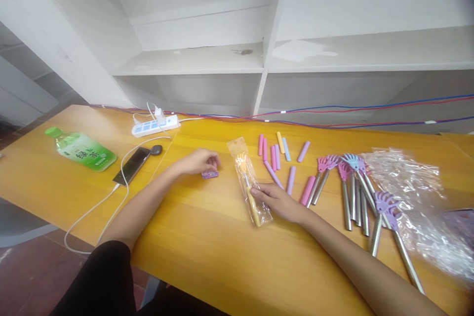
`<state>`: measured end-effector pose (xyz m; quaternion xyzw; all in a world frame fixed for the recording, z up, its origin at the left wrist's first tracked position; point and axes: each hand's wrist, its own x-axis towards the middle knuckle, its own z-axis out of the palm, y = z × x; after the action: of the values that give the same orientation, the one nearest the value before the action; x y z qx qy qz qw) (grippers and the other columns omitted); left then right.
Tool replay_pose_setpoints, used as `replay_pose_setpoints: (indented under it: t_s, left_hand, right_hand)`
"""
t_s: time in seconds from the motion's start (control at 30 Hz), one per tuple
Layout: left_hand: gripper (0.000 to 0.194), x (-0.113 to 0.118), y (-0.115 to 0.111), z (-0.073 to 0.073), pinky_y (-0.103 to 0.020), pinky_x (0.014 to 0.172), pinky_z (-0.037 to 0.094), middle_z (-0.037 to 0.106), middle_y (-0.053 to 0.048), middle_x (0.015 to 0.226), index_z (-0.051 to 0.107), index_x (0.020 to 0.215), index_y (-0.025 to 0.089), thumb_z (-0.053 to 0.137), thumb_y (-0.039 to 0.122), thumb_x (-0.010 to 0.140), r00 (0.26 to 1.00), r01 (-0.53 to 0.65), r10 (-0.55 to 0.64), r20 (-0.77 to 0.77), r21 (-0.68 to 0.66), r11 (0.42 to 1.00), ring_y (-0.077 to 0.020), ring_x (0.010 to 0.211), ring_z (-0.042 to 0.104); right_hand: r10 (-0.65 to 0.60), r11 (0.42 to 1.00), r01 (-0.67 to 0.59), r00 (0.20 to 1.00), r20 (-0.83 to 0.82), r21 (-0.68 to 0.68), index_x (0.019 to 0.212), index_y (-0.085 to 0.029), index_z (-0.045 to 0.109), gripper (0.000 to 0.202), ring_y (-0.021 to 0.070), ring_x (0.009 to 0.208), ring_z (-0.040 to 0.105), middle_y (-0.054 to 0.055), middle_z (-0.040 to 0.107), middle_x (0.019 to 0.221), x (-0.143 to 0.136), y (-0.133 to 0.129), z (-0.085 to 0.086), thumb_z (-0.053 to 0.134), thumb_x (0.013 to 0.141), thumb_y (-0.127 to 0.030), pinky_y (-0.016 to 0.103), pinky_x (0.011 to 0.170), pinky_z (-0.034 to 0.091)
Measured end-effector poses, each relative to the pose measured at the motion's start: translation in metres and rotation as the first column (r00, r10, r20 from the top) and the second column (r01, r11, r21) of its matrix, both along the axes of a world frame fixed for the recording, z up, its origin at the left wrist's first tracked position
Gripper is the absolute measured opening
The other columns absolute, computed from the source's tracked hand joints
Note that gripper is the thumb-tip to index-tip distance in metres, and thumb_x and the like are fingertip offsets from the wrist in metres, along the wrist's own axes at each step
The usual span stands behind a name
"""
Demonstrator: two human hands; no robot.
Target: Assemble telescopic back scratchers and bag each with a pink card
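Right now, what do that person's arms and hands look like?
The left hand and right hand are bare, with no gloves. A black sleeve stops above the left forearm, which is uncovered like the right forearm. No watch or bracelet shows.

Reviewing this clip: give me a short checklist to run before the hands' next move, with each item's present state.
1. Right hand grips the bag: ok, thumb lies across its lower part.
2. Yellow scratcher inside the bag: ok, head and handle show through the plastic.
3. Bag sealed: cannot tell.
4. Left hand clear of the purple card: not ok, fingers are over it; grip unclear.
5. Loose tubes clear of the right hand: cannot tell, one purple end lies very near.
6. Clear plastic apart from the bag: ok, far right.
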<state>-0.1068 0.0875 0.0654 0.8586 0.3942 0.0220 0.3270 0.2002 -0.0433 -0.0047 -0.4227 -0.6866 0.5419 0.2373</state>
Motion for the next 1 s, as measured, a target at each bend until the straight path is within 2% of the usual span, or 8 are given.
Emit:
replay_pose_setpoints:
  t_s: [0.3, 0.4, 0.57, 0.7, 0.83, 0.93, 1.0]
  left_hand:
    - [0.019, 0.003, -0.001, 0.008, -0.026, 0.081, 0.047, 0.076, -0.006, 0.097, 0.076, 0.099, 0.018, 0.069, 0.02, 0.082, 0.998, -0.041, 0.036, 0.053, 0.091, 0.995, -0.0182, 0.091, 0.067]
    - [0.019, 0.002, 0.0, 0.008, -0.025, 0.079, 0.048, 0.078, -0.005, 0.096, 0.077, 0.098, 0.018, 0.071, 0.021, 0.081, 0.994, -0.087, 0.082, 0.065, 0.076, 0.993, -0.0179, 0.089, 0.069]
    - [0.015, -0.003, 0.006, 0.005, -0.025, 0.07, 0.048, 0.08, -0.005, 0.088, 0.078, 0.093, 0.016, 0.07, 0.024, 0.082, 0.969, -0.237, 0.234, 0.076, 0.035, 0.971, -0.0179, 0.079, 0.072]
    - [0.019, -0.005, 0.008, 0.005, -0.027, 0.075, 0.051, 0.079, -0.006, 0.09, 0.076, 0.096, 0.015, 0.071, 0.027, 0.082, 0.951, -0.295, 0.293, 0.098, 0.005, 0.956, -0.0191, 0.082, 0.072]
    - [0.024, -0.005, 0.006, 0.008, -0.028, 0.079, 0.052, 0.077, -0.007, 0.101, 0.072, 0.105, 0.015, 0.065, 0.032, 0.088, 0.943, -0.303, 0.302, 0.14, -0.014, 0.953, -0.0189, 0.09, 0.07]
    - [0.031, 0.0, 0.0, 0.006, -0.025, 0.071, 0.05, 0.071, -0.007, 0.11, 0.065, 0.117, 0.017, 0.062, 0.034, 0.091, 0.904, -0.309, 0.324, 0.279, -0.097, 0.946, -0.0146, 0.082, 0.066]
    - [0.036, 0.008, -0.006, 0.003, -0.022, 0.064, 0.046, 0.068, -0.006, 0.108, 0.062, 0.121, 0.018, 0.065, 0.035, 0.09, 0.842, -0.279, 0.356, 0.404, -0.238, 0.93, -0.0106, 0.074, 0.06]
  right_hand:
    - [-0.005, 1.0, 0.005, 1.0, 0.006, 0.02, 0.077, -0.018, 0.04, 0.06, 0.0124, 0.071, 0.041, -0.001, 0.041, 0.076, -0.001, 0.0, 0.002, 0.044, 0.102, -0.073, 0.026, 0.068, 0.035]
    - [-0.008, 1.0, 0.008, 1.0, 0.009, 0.023, 0.077, -0.018, 0.039, 0.06, 0.0121, 0.07, 0.04, -0.001, 0.04, 0.075, -0.002, 0.0, 0.003, 0.043, 0.102, -0.073, 0.026, 0.067, 0.035]
    - [-0.008, 0.999, 0.007, 1.0, 0.018, 0.032, 0.077, -0.018, 0.041, 0.06, 0.0123, 0.07, 0.042, -0.001, 0.042, 0.074, -0.002, 0.0, 0.002, 0.043, 0.103, -0.072, 0.026, 0.067, 0.036]
    - [-0.008, 0.999, 0.007, 1.0, 0.021, 0.037, 0.077, -0.018, 0.041, 0.059, 0.012, 0.069, 0.041, -0.001, 0.042, 0.074, -0.002, 0.0, 0.002, 0.044, 0.103, -0.071, 0.026, 0.067, 0.036]
    - [-0.012, 0.999, 0.011, 1.0, 0.018, 0.035, 0.076, -0.018, 0.04, 0.06, 0.012, 0.068, 0.04, -0.001, 0.041, 0.073, -0.002, 0.0, 0.003, 0.044, 0.103, -0.071, 0.026, 0.065, 0.035]
    - [-0.004, 1.0, 0.004, 1.0, 0.008, 0.028, 0.077, -0.018, 0.041, 0.06, 0.0125, 0.07, 0.042, 0.0, 0.043, 0.074, -0.002, -0.001, 0.003, 0.043, 0.102, -0.073, 0.026, 0.066, 0.036]
    - [0.001, 1.0, -0.001, 1.0, 0.001, 0.024, 0.078, -0.018, 0.044, 0.06, 0.013, 0.071, 0.044, 0.0, 0.046, 0.076, -0.002, -0.001, 0.002, 0.043, 0.102, -0.073, 0.026, 0.067, 0.038]
